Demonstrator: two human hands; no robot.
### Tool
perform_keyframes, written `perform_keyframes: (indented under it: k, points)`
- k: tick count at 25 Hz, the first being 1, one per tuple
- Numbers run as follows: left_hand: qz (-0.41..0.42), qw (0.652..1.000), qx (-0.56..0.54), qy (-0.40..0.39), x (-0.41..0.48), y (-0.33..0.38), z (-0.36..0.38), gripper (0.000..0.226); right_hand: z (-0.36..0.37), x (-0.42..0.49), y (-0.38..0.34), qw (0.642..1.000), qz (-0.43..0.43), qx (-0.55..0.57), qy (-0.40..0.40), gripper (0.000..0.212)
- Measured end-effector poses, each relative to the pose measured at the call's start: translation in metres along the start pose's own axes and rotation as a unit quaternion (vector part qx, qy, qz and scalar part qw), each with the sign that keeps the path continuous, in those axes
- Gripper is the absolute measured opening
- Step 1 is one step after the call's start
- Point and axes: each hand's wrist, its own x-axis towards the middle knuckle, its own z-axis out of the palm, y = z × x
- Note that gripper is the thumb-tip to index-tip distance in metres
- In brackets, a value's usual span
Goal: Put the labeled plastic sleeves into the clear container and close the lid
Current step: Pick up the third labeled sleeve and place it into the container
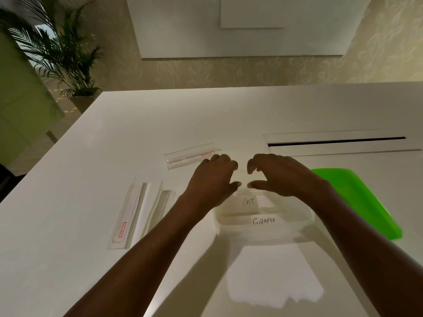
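Clear container (297,227) sits centre-front, CAT and GIRAFEE sleeves (263,220) inside | left hand (215,177), right hand (281,175) hover over its far rim, fingers curled, hold unclear | step: loading, likely | next: fetch loose sleeves (128,211) at left, then green lid (357,197).

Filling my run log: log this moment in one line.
stage: loading | left hand, right hand: above clear container, grip unclear | CAT label: inside container | sleeves outside: three | green lid: off, right of container
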Motion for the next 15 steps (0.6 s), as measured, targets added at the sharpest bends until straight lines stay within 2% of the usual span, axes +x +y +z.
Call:
perform_keyframes:
  k: [5, 9, 13, 15]
  points:
    - [-0.079, 0.996, -0.022, 0.044, 0.006, -0.054, -0.005, 0.048, 0.0, 0.061, -0.019, 0.999, 0.0, 0.028, 0.037, 0.037]
    - [-0.205, 0.975, -0.078, 0.029, 0.016, -0.111, 0.007, 0.053, 0.012, 0.125, -0.019, 0.993, 0.05, 0.108, 0.008, 0.041]
    - [-0.317, 0.942, -0.108, 0.013, 0.033, -0.167, 0.017, 0.054, 0.025, 0.187, -0.005, 0.97, 0.13, 0.207, 0.004, 0.042]
    - [-0.353, 0.929, -0.108, 0.004, 0.042, -0.192, 0.022, 0.056, 0.034, 0.212, 0.004, 0.938, 0.206, 0.278, 0.002, 0.049]
